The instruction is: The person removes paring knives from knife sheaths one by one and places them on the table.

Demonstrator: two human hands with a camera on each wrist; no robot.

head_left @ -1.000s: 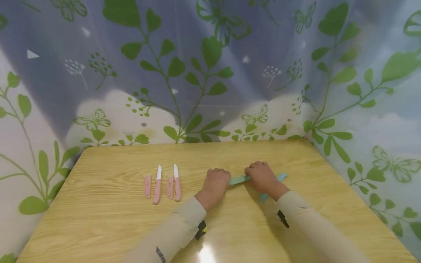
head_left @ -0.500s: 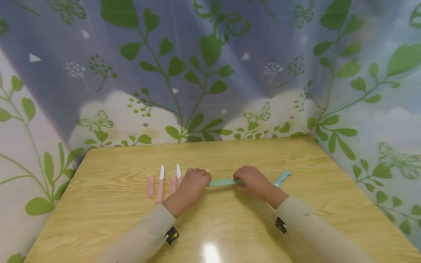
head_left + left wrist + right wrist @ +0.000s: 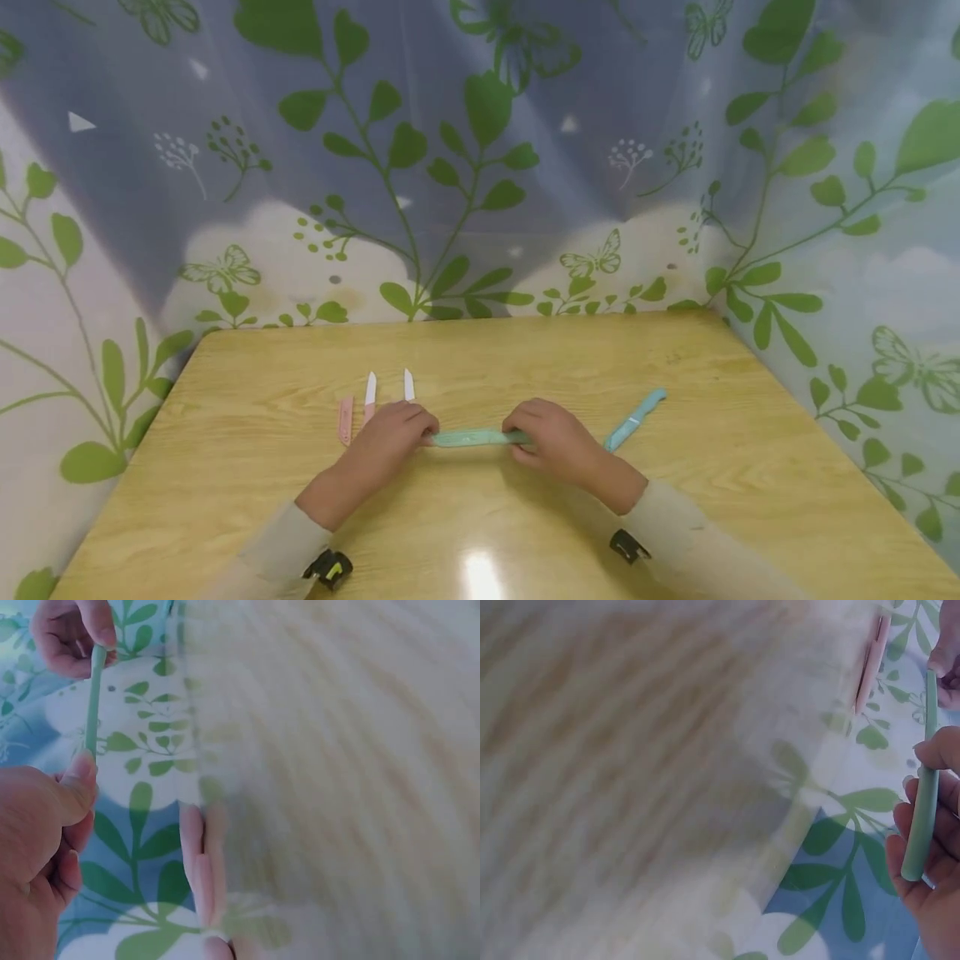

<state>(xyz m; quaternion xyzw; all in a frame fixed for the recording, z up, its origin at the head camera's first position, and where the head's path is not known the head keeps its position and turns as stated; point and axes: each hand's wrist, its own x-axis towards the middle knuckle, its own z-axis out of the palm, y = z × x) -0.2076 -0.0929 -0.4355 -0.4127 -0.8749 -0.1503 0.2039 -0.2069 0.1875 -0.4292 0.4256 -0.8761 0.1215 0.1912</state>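
A green knife [image 3: 468, 437], its blade seemingly covered by a green sheath, lies level between my two hands above the table. My left hand [image 3: 382, 446] pinches the sheath end, as the left wrist view shows with its thumb on the green strip [image 3: 93, 705]. The handle [image 3: 923, 825] is held in my right hand [image 3: 561, 448], thumb on one side and fingers curled on the other. Behind my left hand, two pink knives with white blades [image 3: 408, 383] lie partly hidden. A pink sheath [image 3: 346, 419] rests to their left; a second one is hidden.
To the right of my right hand, a blue knife [image 3: 637, 417] lies slantwise on the wooden table [image 3: 480, 367], seemingly sheathed. A patterned cloth [image 3: 480, 208] with leaves and butterflies hangs behind the table's far edge.
Both hands have moved left and nearer with the green knife, exposing more of it. My left hand now covers parts of the pink knives. The blue knife has come fully into view.
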